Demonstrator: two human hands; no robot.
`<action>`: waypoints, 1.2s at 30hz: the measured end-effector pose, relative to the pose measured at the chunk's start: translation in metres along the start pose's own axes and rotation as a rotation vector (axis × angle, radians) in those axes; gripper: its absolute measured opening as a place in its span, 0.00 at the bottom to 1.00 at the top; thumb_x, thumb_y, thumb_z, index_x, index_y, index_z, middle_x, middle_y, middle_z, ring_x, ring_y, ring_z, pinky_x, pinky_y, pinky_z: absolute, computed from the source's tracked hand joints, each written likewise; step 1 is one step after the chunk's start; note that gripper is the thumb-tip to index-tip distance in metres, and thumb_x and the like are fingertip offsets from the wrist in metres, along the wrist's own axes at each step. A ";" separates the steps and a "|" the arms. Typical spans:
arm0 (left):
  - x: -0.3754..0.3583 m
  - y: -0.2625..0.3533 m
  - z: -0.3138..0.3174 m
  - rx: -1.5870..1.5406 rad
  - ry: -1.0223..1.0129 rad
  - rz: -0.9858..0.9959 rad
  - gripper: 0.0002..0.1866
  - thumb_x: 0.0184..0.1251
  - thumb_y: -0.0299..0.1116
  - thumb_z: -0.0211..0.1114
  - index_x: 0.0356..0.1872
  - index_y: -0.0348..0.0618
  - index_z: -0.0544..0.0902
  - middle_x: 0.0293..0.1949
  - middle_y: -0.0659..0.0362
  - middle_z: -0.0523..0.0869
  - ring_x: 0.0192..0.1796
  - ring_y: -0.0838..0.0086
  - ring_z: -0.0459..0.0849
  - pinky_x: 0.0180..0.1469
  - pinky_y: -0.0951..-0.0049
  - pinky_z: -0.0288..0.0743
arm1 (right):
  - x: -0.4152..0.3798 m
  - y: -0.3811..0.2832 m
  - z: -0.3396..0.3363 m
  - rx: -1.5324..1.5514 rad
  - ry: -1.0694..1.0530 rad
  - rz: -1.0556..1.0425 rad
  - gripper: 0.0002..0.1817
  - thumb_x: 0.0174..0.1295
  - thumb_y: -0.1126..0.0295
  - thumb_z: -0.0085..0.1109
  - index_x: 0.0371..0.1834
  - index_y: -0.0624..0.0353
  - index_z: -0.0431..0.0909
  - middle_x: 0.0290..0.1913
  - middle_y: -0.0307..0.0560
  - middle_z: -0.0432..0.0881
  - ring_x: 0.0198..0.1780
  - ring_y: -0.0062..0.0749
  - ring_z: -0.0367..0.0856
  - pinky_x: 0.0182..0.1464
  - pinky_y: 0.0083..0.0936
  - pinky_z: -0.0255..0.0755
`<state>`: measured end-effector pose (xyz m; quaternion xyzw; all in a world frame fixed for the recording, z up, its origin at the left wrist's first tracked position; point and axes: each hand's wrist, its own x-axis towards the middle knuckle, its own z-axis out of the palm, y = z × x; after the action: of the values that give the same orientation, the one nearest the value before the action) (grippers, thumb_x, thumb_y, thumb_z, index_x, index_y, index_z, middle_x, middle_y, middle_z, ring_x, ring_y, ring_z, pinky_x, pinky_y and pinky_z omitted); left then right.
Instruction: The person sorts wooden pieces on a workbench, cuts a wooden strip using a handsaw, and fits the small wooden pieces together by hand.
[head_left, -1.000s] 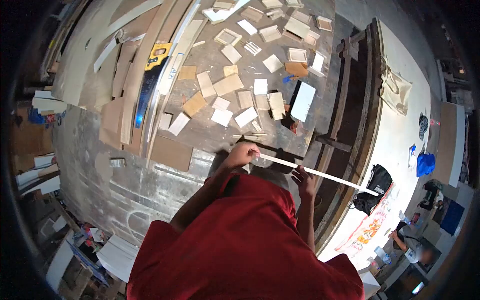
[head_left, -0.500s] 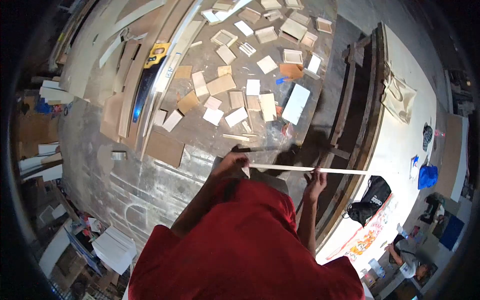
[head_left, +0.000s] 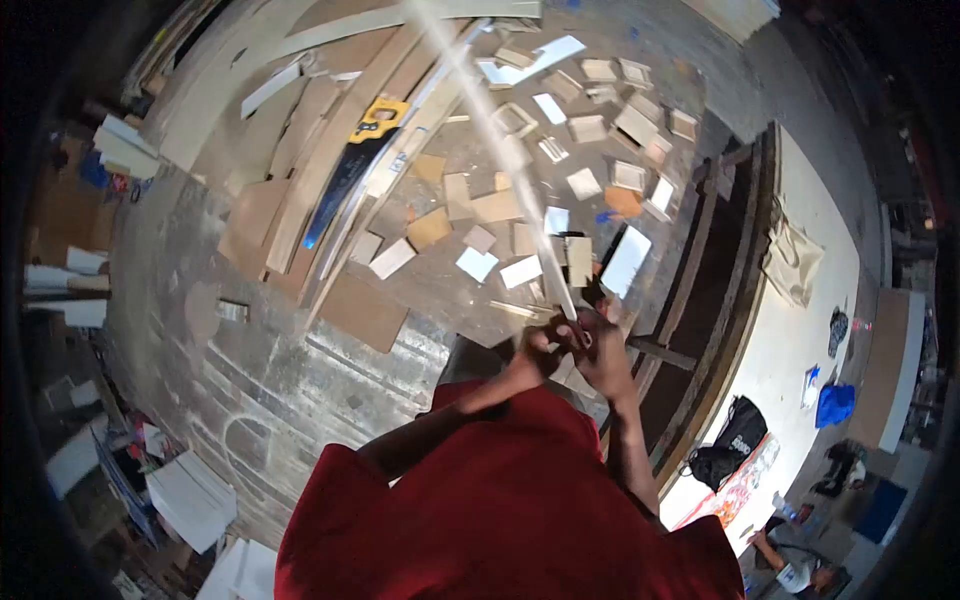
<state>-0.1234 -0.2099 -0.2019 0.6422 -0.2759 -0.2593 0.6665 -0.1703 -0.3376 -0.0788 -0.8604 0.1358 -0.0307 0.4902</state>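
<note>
A long, thin pale wooden strip (head_left: pixel 522 195) stretches away from me toward the upper left, blurred along its far part. Its near end is between my two hands, which are close together in front of my red shirt. My left hand (head_left: pixel 536 364) is closed at that end. Beside it, my right hand (head_left: pixel 602 352) has its fingers curled around the strip. The exact finger contact is partly blurred. Beyond my hands, many small wooden boxes and boards, among them a white panel (head_left: pixel 626 262), lie scattered on the floor.
A handsaw (head_left: pixel 352 170) with a yellow handle rests on long boards at the left. To my right runs a white-topped table (head_left: pixel 790 330) with a cloth bag (head_left: pixel 793 262) and a black drawstring bag (head_left: pixel 732 445). Another person (head_left: pixel 795 565) is at the lower right.
The strip has swung from lying crosswise to pointing away from me. My hands, formerly apart along it, have come together near one end. The whole view has shifted slightly.
</note>
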 end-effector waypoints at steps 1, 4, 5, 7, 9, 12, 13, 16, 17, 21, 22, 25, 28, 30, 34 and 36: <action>-0.008 -0.044 0.007 -0.053 0.029 0.089 0.13 0.58 0.18 0.68 0.45 0.38 0.82 0.38 0.51 0.90 0.44 0.63 0.92 0.45 0.67 0.83 | -0.005 0.032 0.023 0.037 0.012 0.008 0.11 0.68 0.74 0.64 0.52 0.64 0.83 0.37 0.53 0.88 0.40 0.39 0.88 0.44 0.31 0.78; -0.025 -0.050 -0.006 0.108 0.071 0.035 0.10 0.61 0.26 0.70 0.42 0.39 0.82 0.35 0.49 0.88 0.41 0.54 0.91 0.42 0.60 0.83 | -0.007 0.035 0.045 0.055 -0.001 0.070 0.11 0.65 0.80 0.60 0.50 0.61 0.82 0.35 0.56 0.88 0.38 0.49 0.90 0.39 0.34 0.80; -0.030 -0.054 -0.018 0.259 -0.083 0.017 0.11 0.62 0.30 0.69 0.43 0.39 0.82 0.34 0.48 0.87 0.40 0.50 0.89 0.42 0.56 0.82 | -0.007 0.030 0.045 0.035 -0.014 0.131 0.12 0.65 0.81 0.58 0.50 0.60 0.82 0.35 0.56 0.88 0.38 0.52 0.90 0.40 0.36 0.81; -0.041 -0.040 -0.047 0.407 -0.229 0.008 0.12 0.64 0.34 0.69 0.43 0.38 0.82 0.33 0.47 0.87 0.39 0.47 0.88 0.41 0.52 0.81 | -0.007 0.037 0.042 -0.250 0.000 0.086 0.09 0.68 0.79 0.55 0.44 0.60 0.85 0.43 0.55 0.90 0.46 0.48 0.90 0.44 0.35 0.81; -0.051 0.039 -0.084 0.506 -0.437 -0.001 0.11 0.66 0.36 0.67 0.43 0.43 0.82 0.38 0.50 0.87 0.42 0.52 0.88 0.47 0.52 0.81 | -0.013 0.063 0.041 -0.296 -0.182 -0.047 0.07 0.65 0.80 0.55 0.39 0.62 0.84 0.45 0.54 0.90 0.47 0.47 0.90 0.44 0.35 0.81; -0.028 0.096 -0.111 0.655 -0.174 0.487 0.16 0.66 0.41 0.67 0.51 0.47 0.82 0.41 0.51 0.88 0.45 0.49 0.88 0.47 0.55 0.81 | -0.007 0.060 0.055 -0.229 -0.423 -0.170 0.07 0.62 0.79 0.56 0.39 0.61 0.84 0.45 0.53 0.90 0.46 0.48 0.89 0.46 0.37 0.81; -0.031 0.084 -0.116 0.658 -0.169 0.492 0.16 0.66 0.41 0.67 0.51 0.47 0.82 0.41 0.51 0.88 0.45 0.49 0.88 0.47 0.55 0.81 | 0.000 0.044 0.061 -0.217 -0.548 -0.167 0.08 0.61 0.79 0.57 0.40 0.61 0.84 0.45 0.52 0.90 0.45 0.48 0.89 0.47 0.37 0.81; -0.051 0.030 -0.136 0.879 -0.292 -0.064 0.21 0.71 0.50 0.61 0.54 0.47 0.82 0.41 0.48 0.89 0.45 0.46 0.87 0.46 0.51 0.81 | 0.029 0.059 0.102 -0.001 -0.613 -0.162 0.10 0.61 0.77 0.60 0.44 0.60 0.85 0.43 0.53 0.90 0.44 0.45 0.89 0.48 0.36 0.80; -0.054 0.030 -0.147 0.875 -0.273 -0.063 0.21 0.71 0.50 0.61 0.54 0.47 0.82 0.41 0.48 0.89 0.45 0.46 0.87 0.46 0.51 0.81 | 0.040 0.070 0.113 -0.070 -0.641 -0.272 0.11 0.61 0.76 0.61 0.46 0.59 0.86 0.43 0.53 0.90 0.44 0.42 0.89 0.48 0.36 0.80; -0.077 0.050 -0.199 0.824 -0.109 -0.252 0.15 0.75 0.44 0.56 0.42 0.43 0.83 0.29 0.46 0.87 0.35 0.44 0.88 0.37 0.41 0.79 | 0.136 0.006 0.093 -0.090 -0.690 -0.240 0.14 0.56 0.70 0.69 0.46 0.59 0.88 0.45 0.52 0.90 0.45 0.37 0.88 0.51 0.35 0.80; -0.080 0.054 -0.213 0.902 -0.133 -0.336 0.15 0.77 0.42 0.54 0.41 0.43 0.83 0.29 0.44 0.87 0.34 0.43 0.87 0.37 0.40 0.79 | 0.175 0.001 0.095 -0.139 -0.669 -0.146 0.13 0.55 0.72 0.67 0.44 0.60 0.88 0.43 0.51 0.90 0.44 0.36 0.89 0.49 0.34 0.80; -0.101 0.059 -0.236 0.846 0.088 -0.452 0.15 0.78 0.41 0.53 0.39 0.43 0.84 0.30 0.42 0.87 0.35 0.41 0.87 0.37 0.42 0.79 | 0.289 -0.021 0.139 -0.174 -0.196 -0.450 0.09 0.55 0.75 0.59 0.37 0.60 0.86 0.35 0.51 0.89 0.41 0.38 0.90 0.45 0.32 0.80; -0.123 0.045 -0.239 0.737 0.211 -0.541 0.17 0.76 0.43 0.57 0.37 0.39 0.84 0.28 0.39 0.84 0.34 0.40 0.85 0.37 0.45 0.78 | 0.414 -0.025 0.208 -0.008 -0.155 -0.264 0.14 0.64 0.65 0.65 0.46 0.64 0.84 0.41 0.57 0.88 0.46 0.42 0.88 0.52 0.36 0.80; -0.133 0.042 -0.236 0.564 0.326 -0.580 0.17 0.75 0.42 0.60 0.35 0.37 0.85 0.25 0.37 0.81 0.30 0.39 0.82 0.33 0.49 0.76 | 0.486 -0.010 0.251 -0.112 -0.084 -0.303 0.16 0.65 0.63 0.66 0.47 0.64 0.84 0.44 0.58 0.88 0.49 0.47 0.88 0.54 0.38 0.80; -0.144 0.052 -0.235 0.415 0.343 -0.708 0.17 0.77 0.43 0.62 0.40 0.39 0.87 0.22 0.40 0.79 0.23 0.57 0.79 0.32 0.57 0.73 | 0.565 -0.010 0.295 -0.525 0.015 -0.309 0.24 0.62 0.58 0.70 0.56 0.63 0.80 0.49 0.60 0.87 0.54 0.53 0.86 0.57 0.44 0.80; -0.155 0.048 -0.236 0.322 0.338 -0.760 0.16 0.77 0.43 0.63 0.40 0.38 0.88 0.22 0.41 0.78 0.23 0.64 0.78 0.32 0.59 0.73 | 0.580 -0.003 0.310 -0.603 -0.093 -0.246 0.31 0.59 0.56 0.73 0.62 0.60 0.77 0.52 0.63 0.85 0.57 0.58 0.83 0.60 0.46 0.78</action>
<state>-0.0686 0.0691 -0.1647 0.8269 0.0556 -0.3309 0.4512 0.4459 -0.2305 -0.2833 -0.9772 0.0112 -0.0090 0.2118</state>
